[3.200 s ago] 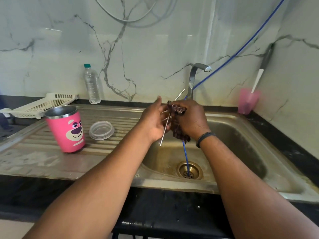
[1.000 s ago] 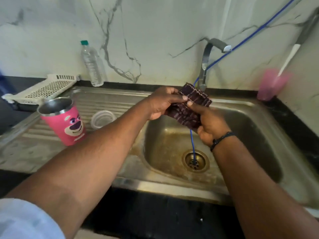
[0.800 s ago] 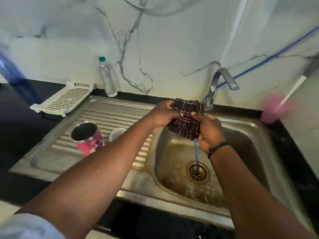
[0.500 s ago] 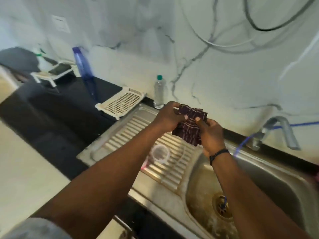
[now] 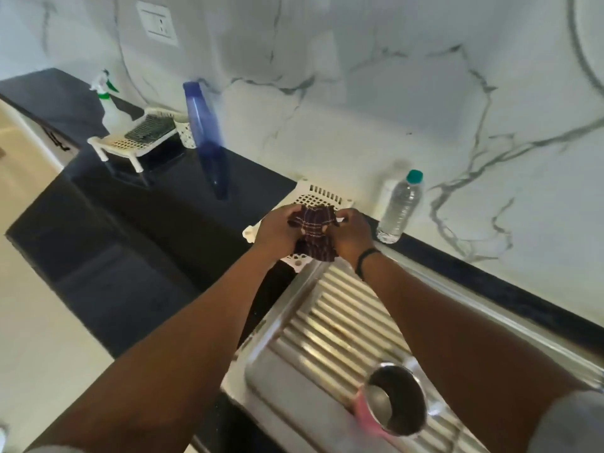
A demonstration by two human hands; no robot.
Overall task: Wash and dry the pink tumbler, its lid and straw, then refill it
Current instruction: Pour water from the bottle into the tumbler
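Tumbler now nearest; both grips, left and right, still clutch cloth.

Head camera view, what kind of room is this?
Most likely a home kitchen: a steel drainboard, a dark countertop under a marble-look wall, and a white dish rack.

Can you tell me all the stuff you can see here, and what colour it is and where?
cloth: one, dark maroon check, held above the white tray
white tray: one, counter, left of drainboard
clear bottle: one, teal cap, by wall
blue bottle: one, on black counter
spray bottle: one, white and green, far left
rack: one, white, far counter
pink tumbler: one, open, on drainboard
drainboard: one, steel
left hand: grips cloth
right hand: grips cloth
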